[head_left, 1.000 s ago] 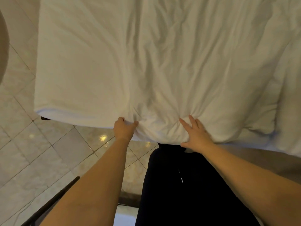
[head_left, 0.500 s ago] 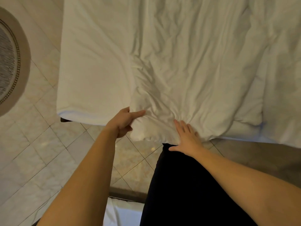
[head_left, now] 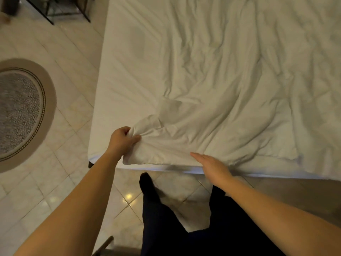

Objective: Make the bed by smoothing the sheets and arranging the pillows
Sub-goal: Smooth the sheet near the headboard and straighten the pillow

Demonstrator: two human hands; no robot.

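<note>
A crumpled white duvet lies across the bed, covering its middle and right. The smoother fitted sheet shows on the bed's left strip. My left hand grips the duvet's near left corner, bunched between thumb and fingers, close to the bed's foot edge. My right hand lies flat with straight fingers on the duvet's near edge, a little right of the left hand. No pillow is in view.
Pale tiled floor surrounds the bed's near left corner. A round grey rug lies on the floor at left. Dark furniture legs stand at top left. My dark-trousered legs are just below the bed edge.
My left hand has closed on the duvet corner and pulled it left toward the bed's corner. My right hand stays flat on the near edge. The view has shifted left.
</note>
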